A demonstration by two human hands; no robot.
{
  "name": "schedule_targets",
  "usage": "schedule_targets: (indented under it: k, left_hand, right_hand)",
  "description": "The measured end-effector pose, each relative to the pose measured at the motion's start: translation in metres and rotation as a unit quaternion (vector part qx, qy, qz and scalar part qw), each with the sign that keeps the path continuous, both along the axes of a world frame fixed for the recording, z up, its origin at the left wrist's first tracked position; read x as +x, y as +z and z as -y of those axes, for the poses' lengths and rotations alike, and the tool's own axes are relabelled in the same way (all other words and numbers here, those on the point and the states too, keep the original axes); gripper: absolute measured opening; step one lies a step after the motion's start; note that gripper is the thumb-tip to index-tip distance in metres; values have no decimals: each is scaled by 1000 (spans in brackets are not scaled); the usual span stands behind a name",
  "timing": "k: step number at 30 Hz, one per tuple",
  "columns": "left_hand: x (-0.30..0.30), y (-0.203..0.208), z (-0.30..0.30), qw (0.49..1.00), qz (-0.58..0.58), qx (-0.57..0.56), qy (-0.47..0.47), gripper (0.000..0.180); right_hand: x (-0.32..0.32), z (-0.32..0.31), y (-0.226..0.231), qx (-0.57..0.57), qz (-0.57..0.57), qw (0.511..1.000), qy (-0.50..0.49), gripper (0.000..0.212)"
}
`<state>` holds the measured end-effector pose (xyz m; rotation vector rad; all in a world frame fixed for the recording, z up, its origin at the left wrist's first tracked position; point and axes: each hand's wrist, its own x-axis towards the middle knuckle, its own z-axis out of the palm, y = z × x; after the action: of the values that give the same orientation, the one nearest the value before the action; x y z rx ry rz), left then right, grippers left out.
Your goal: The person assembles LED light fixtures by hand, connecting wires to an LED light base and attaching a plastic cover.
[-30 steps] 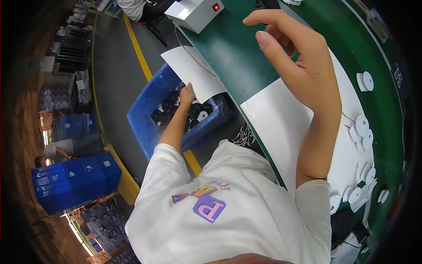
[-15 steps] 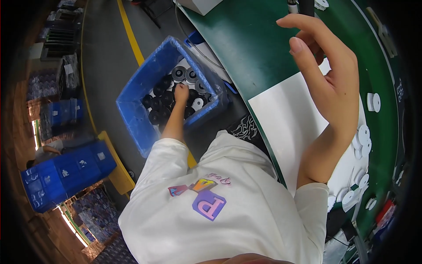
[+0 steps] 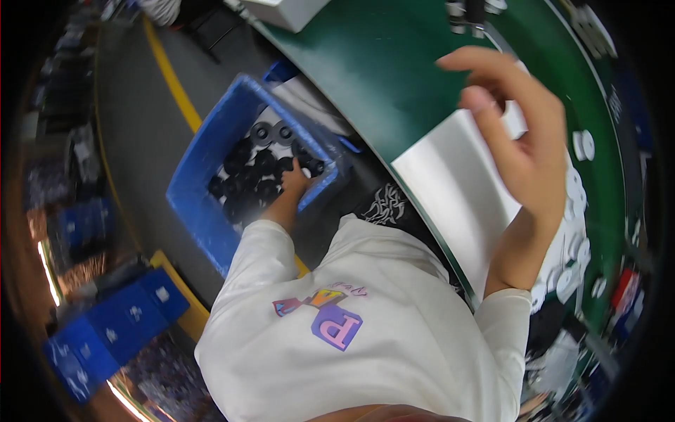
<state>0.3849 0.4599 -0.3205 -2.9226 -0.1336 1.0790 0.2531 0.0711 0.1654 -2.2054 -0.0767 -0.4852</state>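
My left hand [image 3: 295, 181] reaches down into a blue plastic bin [image 3: 200, 151], among black spools [image 3: 264, 163] and a few grey ones [image 3: 261, 132]. Its fingers are blurred against the dark spools, so whether they grip one is unclear. My right hand [image 3: 524, 133] is raised above the green worktable [image 3: 415, 77], with index finger and thumb apart and the other fingers curled behind. A white sheet [image 3: 450, 165] lies beneath it on the table. Next to its curled fingers shows a small white piece [image 3: 517, 121]; whether they touch it I cannot tell.
White spools [image 3: 582, 145] stand along the table's right side, with more clustered beyond my right forearm. At the far edge are a white box [image 3: 287, 10] and a dark metal fixture [image 3: 465, 15]. Blue crates [image 3: 116, 330] stand on the floor at left, near a yellow line [image 3: 172, 77].
The whole view has shifted, with the bin now further left and lower. My left hand has moved nearer the bin's right wall and its fist has loosened. My right hand keeps its curved pose.
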Motion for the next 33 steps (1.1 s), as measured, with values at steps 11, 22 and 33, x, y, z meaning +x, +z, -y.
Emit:
schedule_targets:
  k: [11,22,33]
  left_hand:
    - [29,-66,-75,949,18,-295,-113,80]
    - [52,2,-119,881,59,-467,-46,39]
    - [-29,292,-41,341,-214,-875,269,70]
  right_hand:
    - [-130,39,-6,-95,-262,959,-45,18]
    - [-168,272,-105,-390,-306,704,-509,52]
    - [-184,327,-133,-194,-467,690,-517,68]
